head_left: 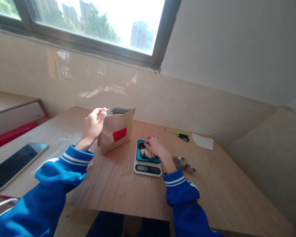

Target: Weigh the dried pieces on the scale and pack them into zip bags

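A brown kraft paper pouch [110,131] with a red label stands upright on the table, its zip top gaping. My left hand [95,121] pinches the pouch's upper left edge between thumb and fingers. To the right lies a small white kitchen scale [135,170] with a blue top and a lit display, whose digits are too blurred to read surely. Pale and dark dried mushroom pieces [147,153] are heaped on it. Over the heap, my right hand [156,144] is closed, its fingertips at a dark piece on the left side.
A clear bag with dark pieces [185,164] lies right of the scale. Behind it are screwdrivers [182,135] and a white paper scrap [202,141]. Clear plastic [66,144] and a tablet [17,166] lie at left. Crumbs dot the wooden table [108,184]; the wall borders its back.
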The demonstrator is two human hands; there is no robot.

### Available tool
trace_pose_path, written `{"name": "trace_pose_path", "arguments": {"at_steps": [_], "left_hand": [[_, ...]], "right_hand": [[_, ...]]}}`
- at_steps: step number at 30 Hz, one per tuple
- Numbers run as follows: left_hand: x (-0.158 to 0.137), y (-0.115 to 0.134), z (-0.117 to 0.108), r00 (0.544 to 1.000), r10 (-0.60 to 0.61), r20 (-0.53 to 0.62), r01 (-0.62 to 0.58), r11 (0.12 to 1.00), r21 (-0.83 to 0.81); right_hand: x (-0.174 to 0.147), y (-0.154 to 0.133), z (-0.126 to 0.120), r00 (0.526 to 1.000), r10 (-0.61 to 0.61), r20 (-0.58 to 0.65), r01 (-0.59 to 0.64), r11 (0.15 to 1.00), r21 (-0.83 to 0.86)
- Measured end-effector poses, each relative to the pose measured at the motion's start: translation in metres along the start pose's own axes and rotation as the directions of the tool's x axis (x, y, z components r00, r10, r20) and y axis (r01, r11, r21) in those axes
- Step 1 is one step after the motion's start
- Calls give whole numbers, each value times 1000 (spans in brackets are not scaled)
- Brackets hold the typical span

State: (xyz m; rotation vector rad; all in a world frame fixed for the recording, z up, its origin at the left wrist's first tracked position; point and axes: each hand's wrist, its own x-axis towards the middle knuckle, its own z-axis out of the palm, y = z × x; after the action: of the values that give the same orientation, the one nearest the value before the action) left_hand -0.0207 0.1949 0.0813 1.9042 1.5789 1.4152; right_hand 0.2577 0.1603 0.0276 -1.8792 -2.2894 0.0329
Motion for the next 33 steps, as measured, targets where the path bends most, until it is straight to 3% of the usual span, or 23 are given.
{"name": "trace_pose_path", "arguments": {"at_steps": [2, 4, 7, 9, 12, 15, 18, 22, 25, 30, 33], "left_hand": [[-2, 2, 0, 1000, -29, -1, 29, 1000, -8], [-5, 3, -2, 999, -38, 27, 39, 999, -31], [-10, 3, -5, 997, -6, 72, 11, 997, -70], [-16, 2, -7, 995, 30, 93, -23, 996, -83], [-37, -4, -13, 997, -25, 69, 25, 1000, 9], [-68, -25, -20, 995, -76, -66, 89, 973, 213], [-98, -61, -19, 996, -27, 88, -7, 931, 364], [-121, -105, -9, 973, 17, 230, -110, 911, 397], [-124, -115, -6, 967, 27, 252, -113, 936, 333], [-127, -89, -16, 990, -62, 123, 28, 964, 263], [-137, -57, -21, 1000, -12, -11, 15, 966, 257]], "right_hand": [[-11, 5, -9, 998, 27, -52, -23, 997, 75], [-32, 10, -18, 984, 46, -173, -1, 968, 251], [-79, 12, -26, 915, 141, -379, 85, 849, 521], [-117, 9, -22, 848, 296, -439, 51, 780, 624], [-171, 5, -3, 752, 537, -383, -74, 646, 760], [-208, 6, 17, 656, 692, -302, -181, 532, 827], [-224, 11, 26, 610, 745, -269, -228, 491, 841], [-226, 12, 22, 590, 759, -275, -236, 488, 840], [-224, 5, 18, 618, 736, -277, -218, 499, 839], [-213, -16, 18, 713, 642, -283, -127, 515, 848], [-201, -35, 17, 781, 562, -272, -59, 500, 864]]}}
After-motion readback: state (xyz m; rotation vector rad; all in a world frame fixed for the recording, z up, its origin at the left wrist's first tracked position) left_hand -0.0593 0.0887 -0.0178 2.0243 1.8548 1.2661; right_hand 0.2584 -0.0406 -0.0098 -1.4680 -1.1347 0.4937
